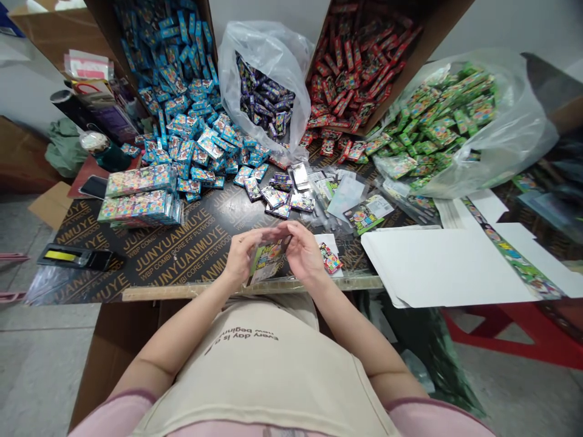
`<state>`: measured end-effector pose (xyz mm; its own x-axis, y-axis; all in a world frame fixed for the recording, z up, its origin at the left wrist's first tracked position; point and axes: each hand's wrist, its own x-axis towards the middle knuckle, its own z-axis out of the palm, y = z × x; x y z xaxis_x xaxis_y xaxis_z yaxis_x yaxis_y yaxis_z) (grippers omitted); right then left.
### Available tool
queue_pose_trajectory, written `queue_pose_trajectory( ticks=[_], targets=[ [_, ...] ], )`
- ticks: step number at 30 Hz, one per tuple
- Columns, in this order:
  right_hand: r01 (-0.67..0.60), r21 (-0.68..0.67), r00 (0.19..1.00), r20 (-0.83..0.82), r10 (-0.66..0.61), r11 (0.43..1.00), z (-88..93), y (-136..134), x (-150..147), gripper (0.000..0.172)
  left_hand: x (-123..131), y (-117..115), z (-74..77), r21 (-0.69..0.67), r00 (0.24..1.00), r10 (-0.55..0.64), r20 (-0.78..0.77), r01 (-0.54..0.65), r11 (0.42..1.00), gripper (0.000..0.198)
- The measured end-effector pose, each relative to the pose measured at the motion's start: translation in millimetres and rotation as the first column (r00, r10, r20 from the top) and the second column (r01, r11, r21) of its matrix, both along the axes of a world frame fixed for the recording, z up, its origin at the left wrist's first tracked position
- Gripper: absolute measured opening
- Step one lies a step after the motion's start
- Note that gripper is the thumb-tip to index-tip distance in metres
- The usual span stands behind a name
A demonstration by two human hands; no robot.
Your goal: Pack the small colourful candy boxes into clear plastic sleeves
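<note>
1) Apron [273, 370] of beige cloth, printed with dark lettering, spans the nearest part of the view
2) Left hand [243, 252] pinches the left side of a clear packet [268, 260] with a green printed card, its fingers bent over toward the upper edge
3) Right hand [306, 252] curves round the packet's right side, fingertips bent in at the upper corner; whether they press on it I cannot tell
4) The packet stands tilted between the two palms, over the near edge of the dark tabletop [182, 249]
5) Just beside the right hand lies a red packet [331, 260]; farther right, white card sheets [437, 267] overhang the edge
6) Beyond the hands sit loose purple boxes [276, 199] and clear sleeves [347, 195], with stacked bundles [139, 200] to the left
7) Farthest back are blue boxes [195, 149], a clear bag [262, 36] of purple ones, red boxes [355, 73] and green boxes [437, 115]
</note>
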<state>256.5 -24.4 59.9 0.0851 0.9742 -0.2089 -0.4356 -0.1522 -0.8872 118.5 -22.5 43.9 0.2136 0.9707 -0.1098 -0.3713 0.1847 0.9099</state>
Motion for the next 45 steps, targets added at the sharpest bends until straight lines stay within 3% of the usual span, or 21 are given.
queue_pose_trajectory(
  ticks=[2,4,6,8,11,13,16,18,19,22,25,28,30,33,35,38,41,45],
  targets=[
    [-0.026,-0.001,0.999,-0.023,0.026,1.000,1.7,-1,0,0.013,-2,-1,2.9,0.001,0.999,0.033,0.026,-0.033,0.999,0.040],
    [-0.036,-0.009,0.998,-0.044,0.036,0.999,1.7,-2,1,0.009,-4,-1,3.1,0.089,0.996,0.086,-0.005,-0.085,0.992,0.040],
    [-0.048,-0.024,0.997,-0.064,0.046,0.999,-0.8,-1,2,0.007,-7,0,1.9,0.143,0.991,0.119,-0.064,-0.109,0.984,0.029],
    [-0.069,-0.031,0.995,-0.071,0.067,0.997,-5.2,0,3,0.009,-12,3,1.8,0.108,0.986,0.114,-0.124,-0.100,0.989,0.021],
    [-0.092,0.000,0.995,0.028,0.092,0.996,-11.0,0,5,0.010,-25,8,8.8,0.162,0.957,0.130,-0.259,-0.089,0.983,0.021],
    [-0.058,0.087,0.980,0.195,0.040,0.995,-12.5,-2,7,0.010,-34,9,17.9,0.332,0.913,0.168,-0.371,-0.039,0.943,0.019],
    [-0.061,0.298,0.901,0.428,-0.076,0.953,-11.4,-7,11,0.008,-43,6,31.2,0.569,0.850,0.201,-0.487,0.134,0.811,0.012],
    [-0.142,0.364,0.858,0.509,-0.069,0.920,-8.7,-10,15,0.010,-45,4,36.5,0.634,0.829,0.219,-0.514,0.196,0.748,0.011],
    [-0.177,0.365,0.844,0.534,-0.050,0.914,-6.8,-12,16,0.011,-46,4,37.9,0.640,0.821,0.231,-0.522,0.198,0.742,0.010],
    [-0.205,0.307,0.824,0.566,-0.005,0.929,1.3,-13,19,0.010,-48,6,39.9,0.546,0.806,0.215,-0.552,0.155,0.824,0.008],
    [-0.227,0.215,0.837,0.541,0.078,0.950,10.5,-11,17,0.011,-50,13,41.2,0.356,0.826,0.098,-0.556,0.129,0.926,0.016],
    [-0.258,0.173,0.836,0.533,0.131,0.950,16.9,-8,13,0.012,-50,18,43.4,0.251,0.840,0.007,-0.543,0.154,0.956,0.017],
    [-0.265,0.189,0.824,0.553,0.120,0.946,18.8,-7,11,0.011,-49,19,45.0,0.288,0.825,0.034,-0.564,0.157,0.945,0.013],
    [-0.267,0.232,0.795,0.602,0.078,0.935,17.7,-7,11,0.011,-50,15,46.0,0.476,0.761,0.160,-0.629,0.215,0.853,0.011],
    [-0.289,0.259,0.765,0.642,0.060,0.922,13.8,-8,15,0.011,-53,11,44.2,0.601,0.701,0.245,-0.669,0.317,0.733,0.011],
    [-0.343,0.319,0.733,0.680,0.039,0.883,2.8,-14,20,0.013,-61,9,37.2,0.670,0.621,0.330,-0.711,0.455,0.587,0.008],
    [-0.348,0.383,0.731,0.682,-0.008,0.856,-7.8,-20,20,0.018,-65,11,30.0,0.687,0.612,0.349,-0.710,0.493,0.533,0.010],
    [-0.368,0.404,0.752,0.659,0.012,0.838,-9.0,-15,20,0.015,-59,17,26.6,0.697,0.647,0.325,-0.689,0.471,0.540,0.016]
  ],
)
